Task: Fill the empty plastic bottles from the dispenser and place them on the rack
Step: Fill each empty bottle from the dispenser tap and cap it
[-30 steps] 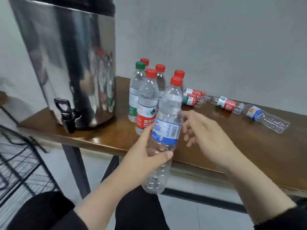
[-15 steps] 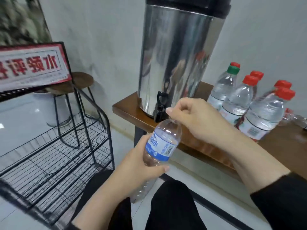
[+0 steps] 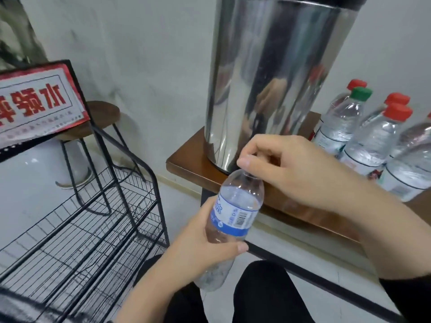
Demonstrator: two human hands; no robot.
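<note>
left hand (image 3: 198,245) wraps bottle (image 3: 233,217) mid-body | right hand (image 3: 293,169) pinches bottle's top, cap hidden | bottle tilted, just in front of dispenser (image 3: 268,78) | capped bottles (image 3: 373,141) right of dispenser on table (image 3: 186,164) | rack (image 3: 77,229) left of dispenser

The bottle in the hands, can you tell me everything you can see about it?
The bottle is clear, thin plastic with a white and blue label showing a barcode. It looks empty and tilts, top leaning up to the right. The left hand grips its middle; the right hand curls its fingers over the top, hiding the cap. It is held in front of the steel dispenser.
</note>
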